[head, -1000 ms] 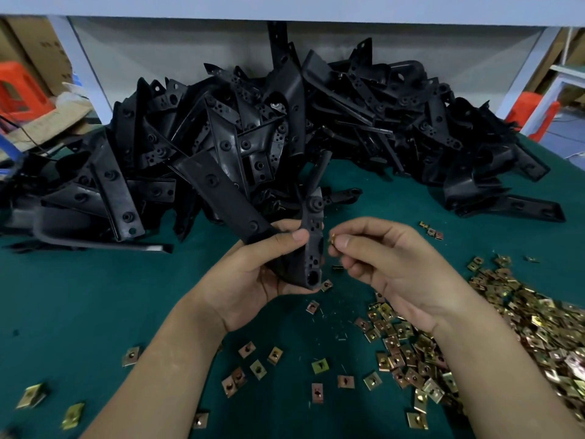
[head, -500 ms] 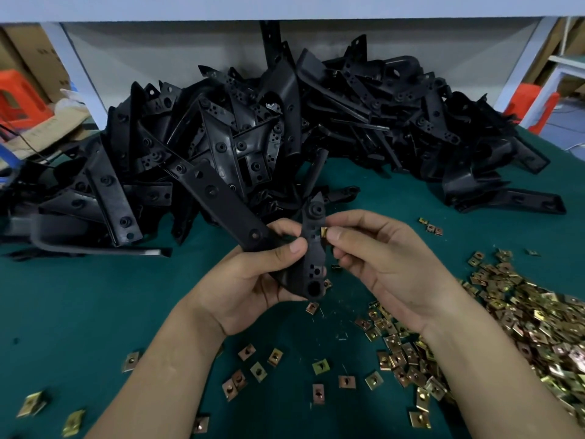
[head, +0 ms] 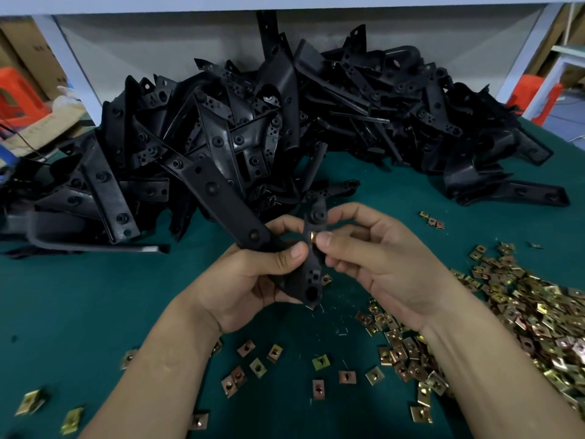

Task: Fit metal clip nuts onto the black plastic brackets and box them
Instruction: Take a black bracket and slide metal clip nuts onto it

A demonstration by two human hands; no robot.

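Note:
My left hand (head: 253,280) grips a black plastic bracket (head: 228,204) above the green table, its long arm slanting up to the left and a short arm standing upright between my hands. My right hand (head: 373,261) pinches a small brass-coloured clip nut (head: 313,237) between thumb and forefinger, pressed against the edge of the bracket's upright arm. Only a sliver of the nut shows between my fingertips.
A big heap of black brackets (head: 316,122) fills the back of the green table (head: 79,296). A pile of loose clip nuts (head: 522,318) lies at the right, with scattered ones (head: 319,362) in front. Orange stools (head: 19,96) and cardboard stand beyond the table.
My right hand has brought the clip nut from just beside the bracket onto the edge of its upright arm. The left hand has tilted the bracket slightly.

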